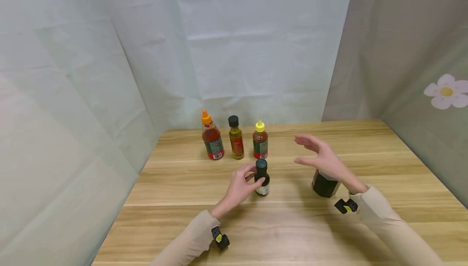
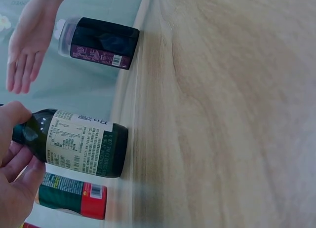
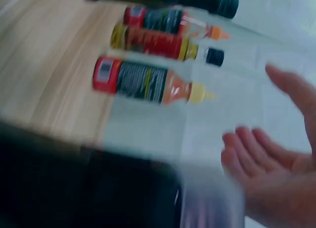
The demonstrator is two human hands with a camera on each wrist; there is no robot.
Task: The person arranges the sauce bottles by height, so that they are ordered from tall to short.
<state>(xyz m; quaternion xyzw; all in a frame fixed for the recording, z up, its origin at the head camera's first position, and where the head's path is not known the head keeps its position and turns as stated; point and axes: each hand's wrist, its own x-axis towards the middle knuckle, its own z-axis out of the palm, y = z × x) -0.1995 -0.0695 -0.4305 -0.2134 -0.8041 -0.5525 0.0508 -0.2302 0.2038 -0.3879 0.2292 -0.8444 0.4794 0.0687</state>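
Observation:
In the head view my left hand [image 1: 239,185] grips a small dark glass bottle [image 1: 263,189] by its neck, thumb on one side and fingers on the other. The bottle, with a dark cap and a pale printed label [image 2: 74,141], stands upright near the table's middle. To the right, my right hand [image 1: 324,159] is held in the air with thumb and fingers spread apart and nothing between them. Below and partly behind that hand stands a dark jar [image 1: 324,186] with a clear lid; its top is hidden by the hand in the head view.
Behind the dark bottle stand three bottles in a row: a red sauce bottle with an orange nozzle [image 1: 213,141], a slim oil-coloured bottle with a black cap [image 1: 237,142], and a smaller red one with a yellow nozzle [image 1: 260,143]. Pale cloth [image 1: 256,55] hangs behind the wooden table [image 1: 175,193].

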